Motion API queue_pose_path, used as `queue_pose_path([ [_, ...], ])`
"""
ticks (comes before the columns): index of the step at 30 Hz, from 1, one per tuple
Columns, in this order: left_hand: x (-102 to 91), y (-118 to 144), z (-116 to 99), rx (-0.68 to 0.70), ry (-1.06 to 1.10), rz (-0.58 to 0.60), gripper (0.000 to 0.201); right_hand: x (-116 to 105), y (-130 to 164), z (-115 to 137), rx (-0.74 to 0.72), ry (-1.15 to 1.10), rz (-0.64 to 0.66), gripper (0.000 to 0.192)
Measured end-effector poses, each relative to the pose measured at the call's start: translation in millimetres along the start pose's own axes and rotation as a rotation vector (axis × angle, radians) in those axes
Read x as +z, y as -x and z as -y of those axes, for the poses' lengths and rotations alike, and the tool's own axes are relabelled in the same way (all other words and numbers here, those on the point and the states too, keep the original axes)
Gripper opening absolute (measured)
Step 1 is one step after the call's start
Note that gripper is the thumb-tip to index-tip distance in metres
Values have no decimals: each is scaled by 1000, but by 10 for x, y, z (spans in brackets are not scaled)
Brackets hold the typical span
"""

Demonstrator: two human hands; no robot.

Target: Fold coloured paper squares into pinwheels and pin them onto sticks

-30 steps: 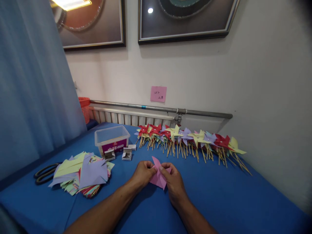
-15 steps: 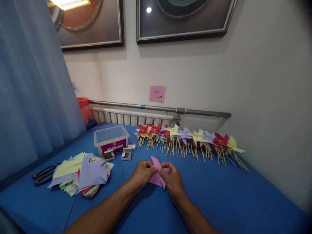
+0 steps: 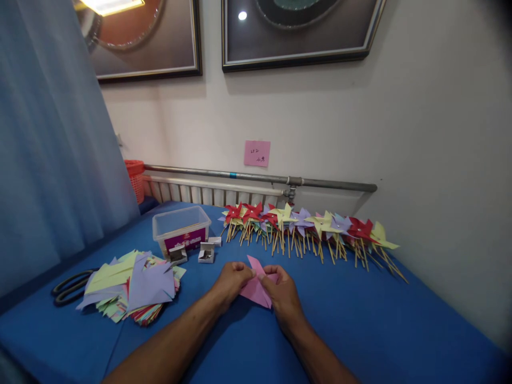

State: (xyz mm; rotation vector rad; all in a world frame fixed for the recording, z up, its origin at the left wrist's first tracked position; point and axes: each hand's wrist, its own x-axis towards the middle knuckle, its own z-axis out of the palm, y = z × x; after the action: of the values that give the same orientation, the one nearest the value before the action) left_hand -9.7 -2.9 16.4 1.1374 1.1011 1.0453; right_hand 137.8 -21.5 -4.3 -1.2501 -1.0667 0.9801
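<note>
A pink paper pinwheel [image 3: 256,290], partly folded and without a stick, is held between both hands above the blue table. My left hand [image 3: 232,281] pinches its left side between thumb and fingers. On the other side my right hand [image 3: 282,293] grips it, thumb pressed near the middle where the folded points meet. One pink point stands up between the two thumbs. The fingers hide parts of the paper. Behind the hands lies a row of finished pinwheels [image 3: 284,215] in red, yellow and purple, on thin wooden sticks.
Left of the hands is a pile of cut coloured paper [image 3: 150,285], with black-handled scissors [image 3: 72,288] beside it. A clear plastic tub [image 3: 180,221] stands behind two small open boxes [image 3: 206,253] [image 3: 178,254]. A blue curtain [image 3: 60,133] hangs at left.
My left hand has shifted slightly left, its thumb drawing away from the right thumb. The pink paper's lower left part now looks flatter and wider. The right hand stays nearly in place.
</note>
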Motion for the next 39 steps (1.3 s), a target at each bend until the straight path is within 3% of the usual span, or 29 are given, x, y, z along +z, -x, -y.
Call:
queue_pose_path([
  [10,10,0,15,-3,-113,-18,34,-11,-24,-52,-20,28,18,28],
  [15,18,-14,21,28,-111,-46,28,10,0,-22,-9,-69,29,30],
  [21,-98,-108,31,2,151,-89,20,47,81,81,102,-517,237,36],
  [26,-193,-164,-1,-15,276,-80,18,39,140,158,103,-539,323,42],
  [31,-137,-104,-24,8,195,-97,22,79,155,155,75,-469,292,53],
  [39,16,-23,-2,50,17,-111,26,71,56,4,86,-383,181,49],
])
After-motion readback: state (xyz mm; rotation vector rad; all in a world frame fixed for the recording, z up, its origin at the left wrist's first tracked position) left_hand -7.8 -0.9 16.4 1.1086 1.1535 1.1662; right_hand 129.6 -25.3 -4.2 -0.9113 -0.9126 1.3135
